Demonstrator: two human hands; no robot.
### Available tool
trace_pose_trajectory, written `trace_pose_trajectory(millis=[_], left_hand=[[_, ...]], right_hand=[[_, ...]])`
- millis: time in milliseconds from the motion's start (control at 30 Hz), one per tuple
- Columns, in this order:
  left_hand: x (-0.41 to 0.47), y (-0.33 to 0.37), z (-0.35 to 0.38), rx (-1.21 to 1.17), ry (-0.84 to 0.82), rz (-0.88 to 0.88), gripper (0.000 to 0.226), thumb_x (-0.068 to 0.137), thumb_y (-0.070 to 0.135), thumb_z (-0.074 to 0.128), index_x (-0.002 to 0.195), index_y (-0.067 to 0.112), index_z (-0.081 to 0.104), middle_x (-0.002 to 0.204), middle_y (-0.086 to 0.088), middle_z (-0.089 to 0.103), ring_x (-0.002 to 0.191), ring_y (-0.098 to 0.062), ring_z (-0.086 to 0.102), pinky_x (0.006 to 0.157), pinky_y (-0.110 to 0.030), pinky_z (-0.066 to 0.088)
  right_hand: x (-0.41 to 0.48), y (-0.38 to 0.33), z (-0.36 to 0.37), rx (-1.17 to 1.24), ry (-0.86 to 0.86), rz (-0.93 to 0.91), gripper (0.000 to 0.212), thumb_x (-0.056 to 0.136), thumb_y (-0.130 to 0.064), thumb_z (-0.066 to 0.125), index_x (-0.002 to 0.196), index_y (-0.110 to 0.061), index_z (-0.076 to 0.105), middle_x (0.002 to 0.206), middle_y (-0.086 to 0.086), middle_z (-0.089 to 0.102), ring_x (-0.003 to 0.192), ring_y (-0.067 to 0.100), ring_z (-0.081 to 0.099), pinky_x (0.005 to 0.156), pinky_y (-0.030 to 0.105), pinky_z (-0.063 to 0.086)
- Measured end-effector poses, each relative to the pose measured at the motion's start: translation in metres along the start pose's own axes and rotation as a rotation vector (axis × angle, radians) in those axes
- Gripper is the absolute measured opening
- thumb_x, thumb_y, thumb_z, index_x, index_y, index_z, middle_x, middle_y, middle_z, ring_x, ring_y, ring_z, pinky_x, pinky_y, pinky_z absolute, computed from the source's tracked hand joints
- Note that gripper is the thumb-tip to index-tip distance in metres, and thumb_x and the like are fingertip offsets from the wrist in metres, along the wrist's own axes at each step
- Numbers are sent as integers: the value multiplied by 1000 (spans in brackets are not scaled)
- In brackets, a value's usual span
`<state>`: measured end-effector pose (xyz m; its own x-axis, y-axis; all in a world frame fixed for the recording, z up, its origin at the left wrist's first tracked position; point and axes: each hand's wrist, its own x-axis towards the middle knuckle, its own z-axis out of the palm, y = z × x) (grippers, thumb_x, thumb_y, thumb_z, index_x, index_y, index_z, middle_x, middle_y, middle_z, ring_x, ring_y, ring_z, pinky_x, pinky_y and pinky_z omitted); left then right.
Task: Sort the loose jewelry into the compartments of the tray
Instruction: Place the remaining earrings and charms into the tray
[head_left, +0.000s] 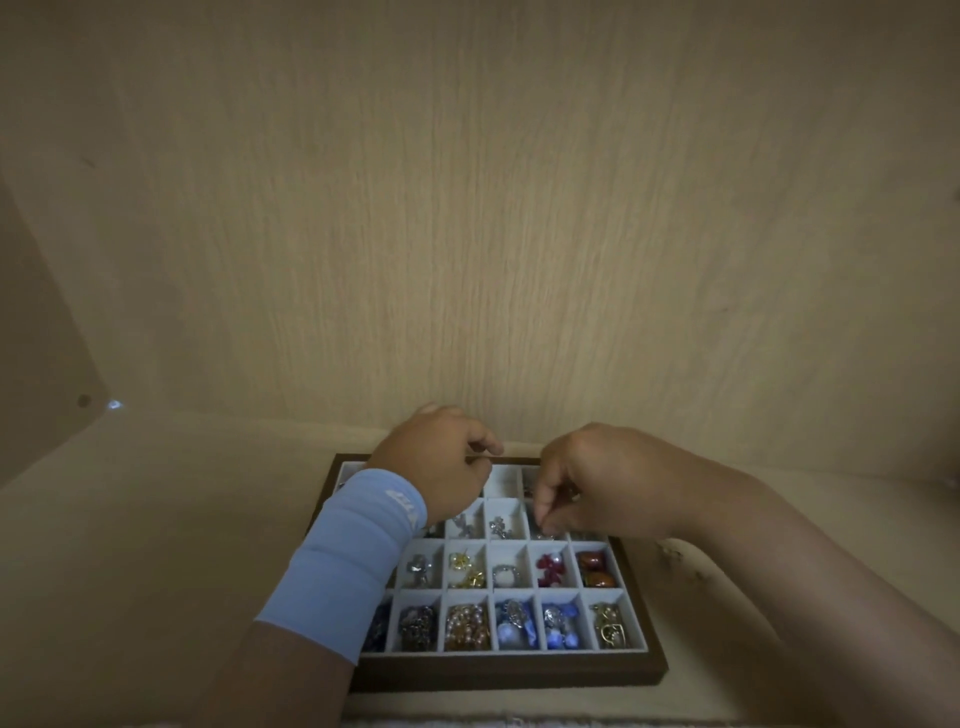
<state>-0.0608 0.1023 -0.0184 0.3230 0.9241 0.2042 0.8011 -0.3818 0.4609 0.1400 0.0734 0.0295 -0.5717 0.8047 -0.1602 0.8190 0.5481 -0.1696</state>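
**Right hand**: grip narrow. Thumb and fingertips are drawn together and point down into a compartment right of centre, in the second row from the far edge. A small silvery piece lies at the tips; held or not cannot be told.

**Left hand**: fingers curled above the tray's far left corner; whether the grip holds anything cannot be told. A light blue wrist sleeve crosses the left column.

**Tray**: dark wooden frame, pale compartments, lying on a pale wood-grain surface.

**Near row:** dark beads, peach pearl beads, blue beads in two compartments, gold pieces.

**Row behind:** silver pieces, yellow-gold pieces, red pieces, orange-brown stones.
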Motion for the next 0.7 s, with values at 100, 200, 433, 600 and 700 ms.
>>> trace_pose_trajectory(millis=[100, 200, 433, 600, 700], left_hand=[[0, 4, 0, 7, 27, 11, 22, 90, 24, 56, 105, 34, 68, 101, 16, 57, 107, -6, 46, 95, -25, 41], [-2, 14, 1, 25, 25, 40, 24, 90, 23, 55, 106, 33, 68, 100, 16, 57, 107, -8, 47, 96, -29, 43], [-8, 55, 18, -41, 11, 163, 22, 92, 26, 53, 107, 35, 67, 99, 16, 57, 98, -7, 49, 91, -34, 46], [-15, 89, 38, 3, -22, 257, 23, 93, 32, 52, 110, 36, 66, 102, 20, 57, 102, -3, 45, 96, -31, 42], [-13, 107, 46, 21, -41, 290, 23, 92, 35, 51, 109, 36, 68, 106, 19, 60, 104, -5, 45, 98, -33, 39]], right_hand=[[0, -4, 7, -66, 33, 7, 9, 87, -31, 69, 94, -31, 76, 94, -18, 69, 88, 0, 59, 79, 23, 49], [0, -6, 9, -33, 35, 11, 12, 87, -30, 71, 98, -31, 76, 96, -17, 70, 87, 0, 60, 79, 22, 49], [-48, 35, -20, 114, 201, 144, 12, 86, -27, 75, 96, -34, 77, 90, -21, 68, 87, -1, 61, 83, 24, 51], [-87, 67, -9, 136, 115, 277, 13, 83, -24, 72, 89, -35, 76, 85, -20, 70, 76, -5, 61, 73, 18, 46], [-96, 71, -2, 159, 34, 316, 12, 77, -30, 76, 89, -35, 77, 82, -19, 72, 73, -4, 64, 70, 20, 51]])
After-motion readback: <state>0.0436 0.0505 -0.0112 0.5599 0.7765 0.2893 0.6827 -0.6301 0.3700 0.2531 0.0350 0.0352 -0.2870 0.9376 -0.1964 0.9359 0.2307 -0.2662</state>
